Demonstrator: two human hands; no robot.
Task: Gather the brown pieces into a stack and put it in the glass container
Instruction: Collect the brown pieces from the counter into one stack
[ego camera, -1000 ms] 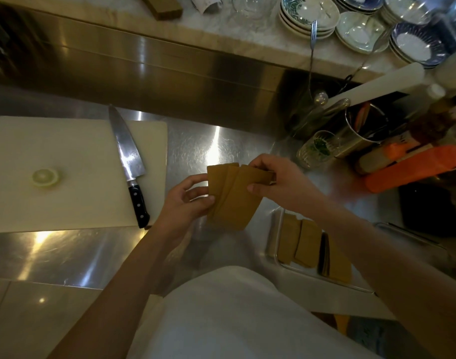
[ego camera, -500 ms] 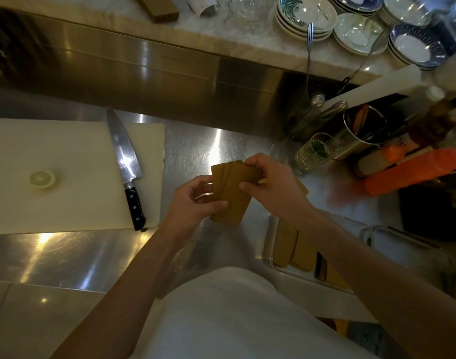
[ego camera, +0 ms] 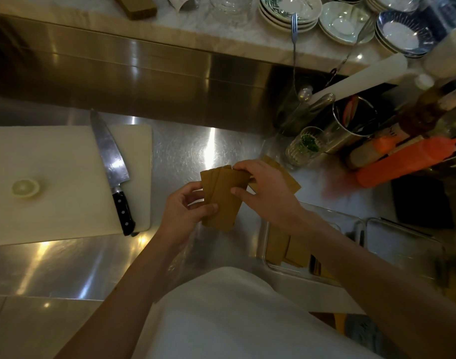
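Note:
A fanned stack of flat brown pieces (ego camera: 223, 198) is held upright above the steel counter. My left hand (ego camera: 185, 211) grips its lower left edge with thumb on the front. My right hand (ego camera: 267, 193) pinches its upper right edge. Another brown piece (ego camera: 289, 178) lies on the counter behind my right hand, partly hidden by it. The glass container (ego camera: 263, 229) sits under my right forearm at the lower right. Several brown pieces (ego camera: 286, 248) lie inside it, partly covered by the arm.
A white cutting board (ego camera: 53, 182) at the left carries a large knife (ego camera: 112, 167) and a lemon end (ego camera: 24, 188). A patterned glass (ego camera: 304, 149), a metal utensil pot (ego camera: 351, 125) and orange squeeze bottles (ego camera: 408, 161) crowd the right. Stacked plates (ego camera: 289, 9) stand on the back ledge.
Both hands have pushed the brown pieces closer together, so the fan is narrower. A brown piece on the counter behind my right hand has come into sight.

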